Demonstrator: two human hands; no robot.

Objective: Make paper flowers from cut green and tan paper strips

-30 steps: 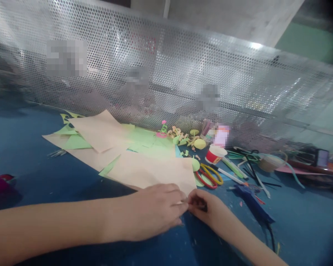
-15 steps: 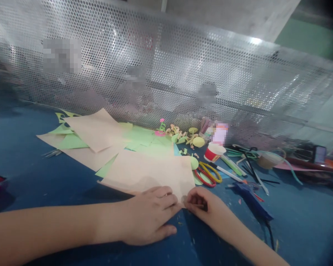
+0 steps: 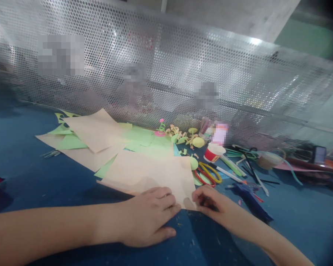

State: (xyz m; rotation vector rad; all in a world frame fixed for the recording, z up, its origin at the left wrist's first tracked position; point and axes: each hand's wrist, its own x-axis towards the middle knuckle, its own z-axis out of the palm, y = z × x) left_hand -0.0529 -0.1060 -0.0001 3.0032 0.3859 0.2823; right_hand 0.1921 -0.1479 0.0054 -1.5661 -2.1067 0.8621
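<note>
Blue worktop [image 3: 30, 177], strewn with paper scraps, runs back to a perforated metal screen [image 3: 169, 74] that closes off the room behind. Your left hand [image 3: 150, 216] lies flat and open, fingers pressing the near edge of the tan paper sheet [image 3: 150, 171], which rests on the worktop partly over green paper [image 3: 144, 136]. Your right hand [image 3: 213, 205] is curled at the sheet's near right corner, grip not discernible; scissors [image 3: 208, 173] lie just beyond.

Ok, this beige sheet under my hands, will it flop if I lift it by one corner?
Probably floppy: the beige sheet looks thin, and its near left edge seems to lift off the blue table. Likely very light, so it may slide easily without the left hand pressing it.
</note>
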